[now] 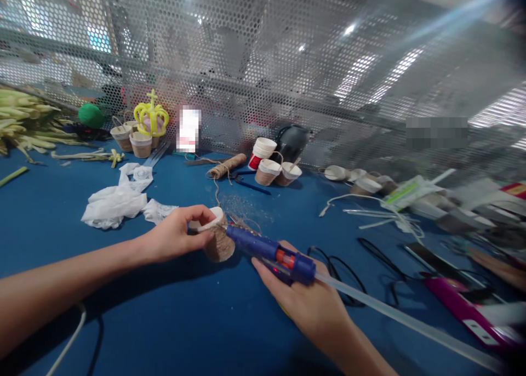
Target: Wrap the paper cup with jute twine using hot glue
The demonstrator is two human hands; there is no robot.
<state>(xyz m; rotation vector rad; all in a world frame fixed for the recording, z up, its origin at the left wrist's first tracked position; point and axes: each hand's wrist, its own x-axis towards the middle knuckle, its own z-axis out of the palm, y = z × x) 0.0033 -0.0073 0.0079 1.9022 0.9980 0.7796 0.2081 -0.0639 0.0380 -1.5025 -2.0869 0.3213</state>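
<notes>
Near the middle of the blue table, my left hand [184,231] pinches the rim of a small twine-wrapped cup [221,244] with white lining, which tilts a little. A strand of twine [217,192] runs from the cup up to a roll of twine [228,166]. My right hand [308,299] grips a blue hot glue gun [263,247], with a long translucent glue stick [382,306] coming out of its back. The nozzle is at the cup's side, just under the rim; whether it touches is hard to tell. A small red light glows on the gun.
White lace [115,203] lies crumpled at left. Behind stand wrapped cups [269,172], scissors [252,184], a yellow crown-shaped piece [151,115] and a green yarn ball [91,115]. Black cable [341,277] and a purple power strip [464,310] lie at right, near another person's hand [499,266].
</notes>
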